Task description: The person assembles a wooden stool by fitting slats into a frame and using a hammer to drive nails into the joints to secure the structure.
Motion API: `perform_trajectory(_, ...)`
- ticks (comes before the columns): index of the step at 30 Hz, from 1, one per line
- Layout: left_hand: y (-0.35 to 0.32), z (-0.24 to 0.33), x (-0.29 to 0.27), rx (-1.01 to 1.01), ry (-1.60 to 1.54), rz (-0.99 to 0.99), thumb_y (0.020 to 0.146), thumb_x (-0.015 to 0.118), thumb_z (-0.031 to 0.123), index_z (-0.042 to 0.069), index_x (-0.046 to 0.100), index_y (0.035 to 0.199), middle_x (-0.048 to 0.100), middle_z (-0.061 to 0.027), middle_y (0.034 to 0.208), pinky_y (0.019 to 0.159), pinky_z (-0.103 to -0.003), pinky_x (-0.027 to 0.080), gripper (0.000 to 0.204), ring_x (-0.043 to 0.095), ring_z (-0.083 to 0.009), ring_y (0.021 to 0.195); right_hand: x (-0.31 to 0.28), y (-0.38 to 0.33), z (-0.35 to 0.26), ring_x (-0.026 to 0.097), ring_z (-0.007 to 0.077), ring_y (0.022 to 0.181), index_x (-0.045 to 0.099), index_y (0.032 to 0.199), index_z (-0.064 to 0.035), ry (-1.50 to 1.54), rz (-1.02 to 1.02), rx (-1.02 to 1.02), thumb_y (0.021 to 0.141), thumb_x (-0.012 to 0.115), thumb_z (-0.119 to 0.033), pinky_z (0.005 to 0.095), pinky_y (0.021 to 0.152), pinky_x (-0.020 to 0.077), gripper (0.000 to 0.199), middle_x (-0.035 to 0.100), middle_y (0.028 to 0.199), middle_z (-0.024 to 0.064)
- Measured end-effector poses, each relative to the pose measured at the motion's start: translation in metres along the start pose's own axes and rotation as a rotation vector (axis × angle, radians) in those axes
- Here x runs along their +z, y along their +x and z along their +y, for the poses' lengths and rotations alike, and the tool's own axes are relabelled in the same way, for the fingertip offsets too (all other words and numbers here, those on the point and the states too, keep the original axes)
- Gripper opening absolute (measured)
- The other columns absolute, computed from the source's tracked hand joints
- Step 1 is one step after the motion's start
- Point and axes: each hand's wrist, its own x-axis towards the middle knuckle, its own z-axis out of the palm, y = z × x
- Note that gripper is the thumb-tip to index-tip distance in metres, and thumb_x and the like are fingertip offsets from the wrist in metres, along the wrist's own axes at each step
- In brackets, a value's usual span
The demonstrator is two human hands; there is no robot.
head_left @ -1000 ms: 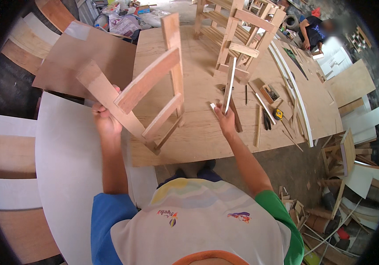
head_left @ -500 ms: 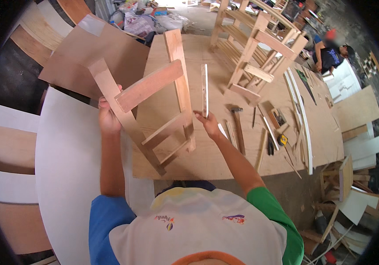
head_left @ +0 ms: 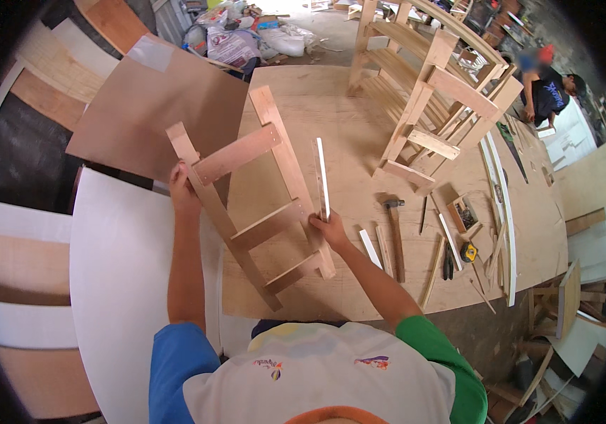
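A ladder-like wooden frame [head_left: 251, 154], two uprights joined by three crosspieces, is held tilted in front of me. My left hand [head_left: 183, 185] is closed round its left upright, fingers partly hidden behind the wood. Beside the right upright, my right hand [head_left: 328, 229] is closed on a narrow wooden strip [head_left: 321, 177] with a white edge, which points away from me. The thumb of that hand meets the frame's right upright; whether it also grips the frame is hard to tell.
On the plywood table [head_left: 296, 304] lie a hammer [head_left: 396, 240], pliers [head_left: 448, 263], a tape measure [head_left: 468, 252], a small box of nails [head_left: 464, 213] and loose strips. A slatted wooden rack [head_left: 416, 92] stands at the back right. Beyond it, another person [head_left: 550, 92] bends over white panels.
The frame has turned and lowered, its crosspieces now facing me more fully. My right hand with the strip has come up against the right upright. The view has shifted slightly.
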Motion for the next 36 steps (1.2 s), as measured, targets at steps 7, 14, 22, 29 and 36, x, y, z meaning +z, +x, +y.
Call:
perform_trajectory(7,0.031,-0.146,-0.012,-0.231,0.069,0.219,0.087,0.065,0.017,0.002,0.059,0.097,0.06,-0.0042,0.091,0.076,-0.029,0.047,0.019,0.059,-0.015,0.088,-0.045,-0.018,0.036,0.052,0.0115,0.067,0.056,0.086,-0.0016,-0.318,0.372,0.123,0.074,0.073,-0.013,0.0284,0.06,0.043,0.024,0.056,0.071,0.0021)
perform_trajectory(14,0.01,-0.205,-0.005,-0.492,0.275,0.093,0.077,0.076,0.018,0.001,0.065,0.089,0.062,-0.0028,0.087,0.078,-0.025,0.042,0.023,0.056,-0.0127,0.085,-0.085,-0.017,0.099,0.063,0.0251,0.075,0.057,0.098,0.0038,-0.38,0.564,0.177,0.068,0.077,-0.018,0.0368,0.069,0.0498,0.042,0.064,0.08,0.0148)
perform_trajectory(22,-0.066,-0.221,-0.058,-0.429,0.744,-0.102,0.081,0.067,0.01,-0.003,0.069,0.095,0.068,-0.0073,0.085,0.071,-0.028,0.048,0.019,0.061,-0.0126,0.078,-0.08,0.017,0.121,0.064,0.0321,0.078,0.057,0.098,0.0033,-0.454,0.61,0.297,0.068,0.077,-0.019,0.0408,0.07,0.0498,0.042,0.064,0.082,0.0193)
perform_trajectory(29,-0.16,-0.194,-0.068,-0.531,0.833,-0.011,0.079,0.069,0.008,-0.003,0.07,0.096,0.069,-0.0064,0.083,0.071,-0.025,0.048,0.02,0.062,-0.0113,0.075,-0.07,0.049,0.128,0.062,0.0337,0.087,0.058,0.104,0.0015,-0.671,0.473,0.271,0.072,0.068,-0.018,0.0412,0.079,0.0482,0.038,0.064,0.091,0.0217)
perform_trajectory(36,-0.208,-0.221,-0.065,-0.447,0.855,-0.121,0.078,0.071,0.013,-0.003,0.07,0.09,0.068,-0.0078,0.077,0.068,-0.026,0.048,0.02,0.061,-0.0126,0.07,-0.061,-0.027,0.09,0.058,0.0414,0.096,0.056,0.106,0.0018,-0.839,0.339,0.112,0.075,0.06,-0.014,0.0465,0.082,0.0467,0.035,0.06,0.098,0.0254)
